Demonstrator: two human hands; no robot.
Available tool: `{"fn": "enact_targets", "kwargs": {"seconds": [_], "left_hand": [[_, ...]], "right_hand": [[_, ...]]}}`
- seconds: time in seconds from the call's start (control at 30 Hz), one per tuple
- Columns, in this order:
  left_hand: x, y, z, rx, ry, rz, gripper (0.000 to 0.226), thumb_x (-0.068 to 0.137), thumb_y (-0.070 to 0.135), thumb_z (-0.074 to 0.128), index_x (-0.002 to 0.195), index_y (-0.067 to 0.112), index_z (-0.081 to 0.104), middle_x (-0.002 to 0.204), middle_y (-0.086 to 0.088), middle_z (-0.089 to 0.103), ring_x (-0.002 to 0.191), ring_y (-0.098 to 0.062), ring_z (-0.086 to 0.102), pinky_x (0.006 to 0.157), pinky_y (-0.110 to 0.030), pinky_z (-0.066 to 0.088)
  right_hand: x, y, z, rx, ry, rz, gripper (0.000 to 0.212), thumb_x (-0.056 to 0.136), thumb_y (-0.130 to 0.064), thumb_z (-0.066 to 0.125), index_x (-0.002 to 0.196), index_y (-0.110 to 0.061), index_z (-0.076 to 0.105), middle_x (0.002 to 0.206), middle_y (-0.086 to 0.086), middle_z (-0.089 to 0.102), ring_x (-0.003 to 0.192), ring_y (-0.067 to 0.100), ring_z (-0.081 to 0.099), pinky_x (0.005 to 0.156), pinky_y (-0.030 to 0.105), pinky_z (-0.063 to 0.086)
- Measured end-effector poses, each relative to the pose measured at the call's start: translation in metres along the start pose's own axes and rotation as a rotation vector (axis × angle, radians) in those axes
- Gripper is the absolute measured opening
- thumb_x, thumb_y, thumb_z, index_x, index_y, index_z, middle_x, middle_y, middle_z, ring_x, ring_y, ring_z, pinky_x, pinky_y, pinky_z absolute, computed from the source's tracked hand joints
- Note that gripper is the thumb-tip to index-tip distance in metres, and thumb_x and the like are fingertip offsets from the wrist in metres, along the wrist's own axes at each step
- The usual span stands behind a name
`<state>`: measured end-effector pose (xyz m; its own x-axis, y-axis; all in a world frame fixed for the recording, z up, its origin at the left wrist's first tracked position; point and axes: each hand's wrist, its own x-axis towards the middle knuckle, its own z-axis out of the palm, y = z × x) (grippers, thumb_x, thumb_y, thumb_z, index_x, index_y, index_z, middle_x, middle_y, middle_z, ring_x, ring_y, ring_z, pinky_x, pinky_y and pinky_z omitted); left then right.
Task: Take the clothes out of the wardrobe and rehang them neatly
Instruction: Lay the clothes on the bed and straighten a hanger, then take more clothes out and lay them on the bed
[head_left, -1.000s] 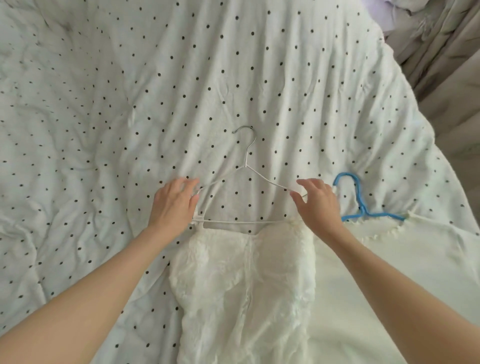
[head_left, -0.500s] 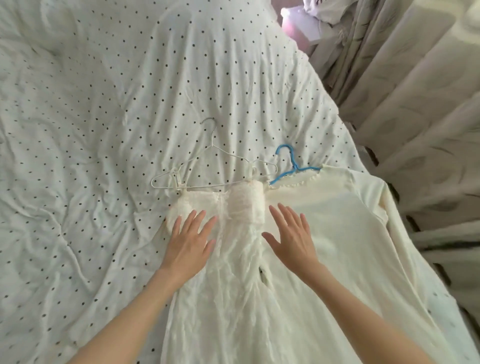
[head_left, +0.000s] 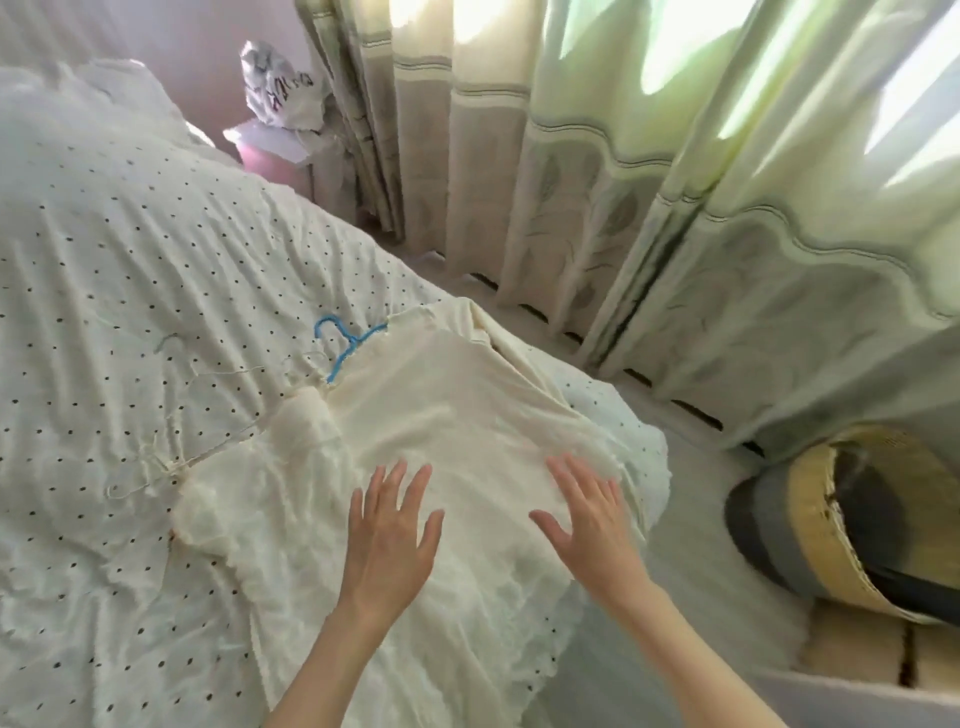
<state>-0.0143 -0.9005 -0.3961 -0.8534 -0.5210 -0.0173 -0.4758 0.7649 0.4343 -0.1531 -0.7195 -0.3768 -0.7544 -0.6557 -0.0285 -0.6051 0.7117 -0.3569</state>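
Observation:
Two cream garments lie flat on the polka-dot bed cover (head_left: 130, 270). A white lace dress (head_left: 270, 499) hangs from a thin white wire hanger (head_left: 202, 379) at the left. Beside it a plain cream top (head_left: 441, 405) sits on a blue hanger (head_left: 340, 340). My left hand (head_left: 389, 535) lies flat with spread fingers where the two garments meet. On the cream top near the bed's edge rests my right hand (head_left: 589, 525), fingers straight and spread. Neither hand holds anything.
Pale green curtains (head_left: 675, 208) hang along the right of the bed. A round striped basket (head_left: 852, 525) lies on the floor at the right. A crumpled white bag (head_left: 280, 88) sits on a pink stand (head_left: 265, 150) behind the bed.
My hands let go of the white hanger and moved down onto the garments, then slid right onto the cream top. The view swung right, bringing in curtains and basket.

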Motion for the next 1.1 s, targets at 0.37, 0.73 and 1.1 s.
{"fn": "enact_targets", "kwargs": {"seconds": [0.37, 0.73, 1.1], "left_hand": [[-0.015, 0.219, 0.030, 0.008, -0.154, 0.655, 0.047, 0.094, 0.045, 0.025, 0.133, 0.022, 0.038, 0.137, -0.009, 0.047, 0.130, -0.030, 0.038, 0.106, -0.046, 0.031], [-0.139, 0.470, 0.111, -0.003, -0.313, 1.046, 0.056, 0.089, 0.045, 0.028, 0.137, 0.020, 0.042, 0.139, -0.008, 0.047, 0.133, -0.030, 0.038, 0.105, -0.046, 0.020], [-0.255, 0.665, 0.190, -0.112, -0.488, 1.422, 0.061, 0.093, 0.053, 0.016, 0.147, 0.025, 0.020, 0.154, -0.001, 0.021, 0.143, -0.022, 0.010, 0.111, -0.032, 0.001]], "right_hand": [[-0.188, 0.141, -0.117, -0.004, 0.392, 0.543, 0.060, 0.091, -0.040, 0.053, 0.144, -0.019, 0.032, 0.150, 0.004, 0.032, 0.142, 0.020, 0.019, 0.114, 0.041, 0.003], [-0.402, 0.284, -0.219, -0.091, 0.530, 0.900, 0.062, 0.094, -0.053, 0.034, 0.147, -0.023, 0.022, 0.155, 0.000, 0.021, 0.145, 0.017, 0.009, 0.116, 0.042, -0.001], [-0.577, 0.366, -0.274, -0.185, 0.659, 1.293, 0.080, 0.080, -0.063, 0.016, 0.142, -0.017, 0.038, 0.147, 0.008, 0.038, 0.140, 0.024, 0.026, 0.113, 0.049, 0.015]]}}
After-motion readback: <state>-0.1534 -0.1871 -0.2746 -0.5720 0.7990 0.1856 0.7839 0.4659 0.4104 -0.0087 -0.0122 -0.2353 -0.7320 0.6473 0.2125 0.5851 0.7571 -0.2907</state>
